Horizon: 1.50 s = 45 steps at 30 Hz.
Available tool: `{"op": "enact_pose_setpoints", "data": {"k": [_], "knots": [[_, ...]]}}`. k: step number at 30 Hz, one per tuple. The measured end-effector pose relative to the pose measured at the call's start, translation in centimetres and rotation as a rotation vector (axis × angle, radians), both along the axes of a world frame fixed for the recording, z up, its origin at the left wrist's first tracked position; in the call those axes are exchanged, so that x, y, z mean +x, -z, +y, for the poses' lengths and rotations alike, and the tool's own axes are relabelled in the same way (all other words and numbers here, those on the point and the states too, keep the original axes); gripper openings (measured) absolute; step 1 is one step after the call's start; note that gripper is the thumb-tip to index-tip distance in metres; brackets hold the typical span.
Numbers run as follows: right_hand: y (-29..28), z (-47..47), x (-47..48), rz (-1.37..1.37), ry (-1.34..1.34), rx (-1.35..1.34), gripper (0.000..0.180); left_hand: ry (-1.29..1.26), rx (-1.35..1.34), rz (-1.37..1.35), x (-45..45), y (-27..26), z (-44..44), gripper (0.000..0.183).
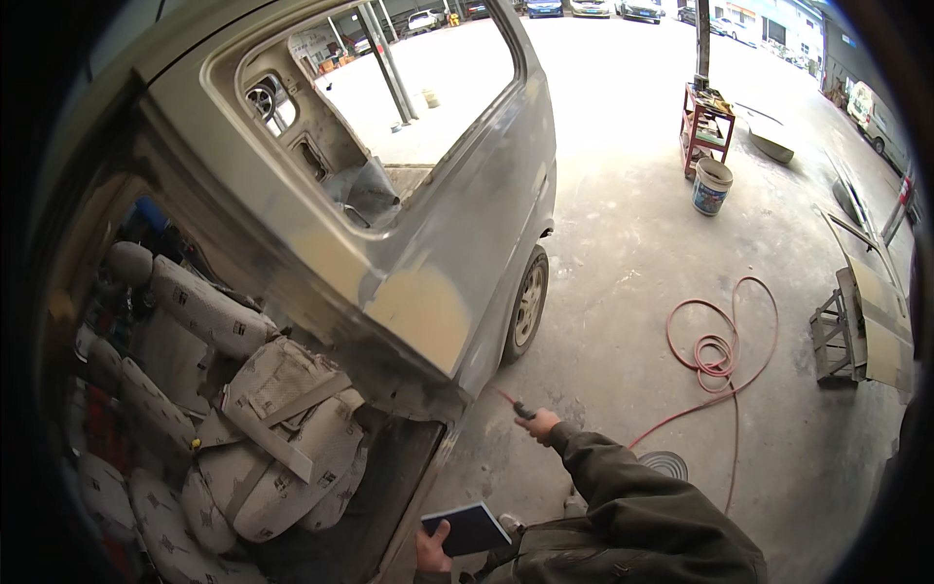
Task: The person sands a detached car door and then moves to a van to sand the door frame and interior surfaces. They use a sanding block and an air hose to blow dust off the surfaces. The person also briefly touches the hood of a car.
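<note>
My right hand (538, 424) is closed around the dark handle of a slim tool (519, 409) with a thin red shaft, whose tip points towards the lower edge of the van's rear side panel (503, 182). What the tool is, I cannot tell. Lower down, my left hand (435, 547) grips a flat dark rectangular pad or board (467, 530) with a pale rim, thumb on top. Tan filler patches (419, 314) cover part of the sanded grey bodywork beside the open doorway. The tool tip appears near the panel; contact cannot be told.
Dusty patterned seats (270, 452) fill the van at left. A red hose (719, 354) lies coiled on the concrete. A red tool cart (706, 124) and a white bucket (711, 187) stand beyond. At right, a detached door (875, 314) rests on a stand (835, 336).
</note>
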State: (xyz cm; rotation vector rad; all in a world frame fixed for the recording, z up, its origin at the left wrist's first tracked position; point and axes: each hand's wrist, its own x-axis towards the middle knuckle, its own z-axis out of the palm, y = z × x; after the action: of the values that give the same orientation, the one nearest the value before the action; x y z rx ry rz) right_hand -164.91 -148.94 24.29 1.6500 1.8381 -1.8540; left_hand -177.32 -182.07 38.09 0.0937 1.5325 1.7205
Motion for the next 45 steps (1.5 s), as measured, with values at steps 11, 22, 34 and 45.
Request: {"op": "enact_pose_setpoints", "data": {"k": [11,22,34,45], "knots": [[-11.7,24.6,4.1,0.485,0.513,0.246,0.053,-0.040,-0.318,0.073,6.5,-0.7,4.3,0.057],[-27.6,41.9,6.7,0.516,0.729,0.419,0.059,-0.015,-0.305,0.076,7.4,-3.1,10.6,0.059],[4.9,16.7,5.3,0.052,0.220,0.153,0.062,-0.255,-0.160,0.041,9.0,-1.1,9.2,0.029],[12.0,-2.8,6.4,-0.122,-0.273,0.214,0.072,-0.125,-0.216,-0.053,10.2,-3.3,3.3,0.025]]}}
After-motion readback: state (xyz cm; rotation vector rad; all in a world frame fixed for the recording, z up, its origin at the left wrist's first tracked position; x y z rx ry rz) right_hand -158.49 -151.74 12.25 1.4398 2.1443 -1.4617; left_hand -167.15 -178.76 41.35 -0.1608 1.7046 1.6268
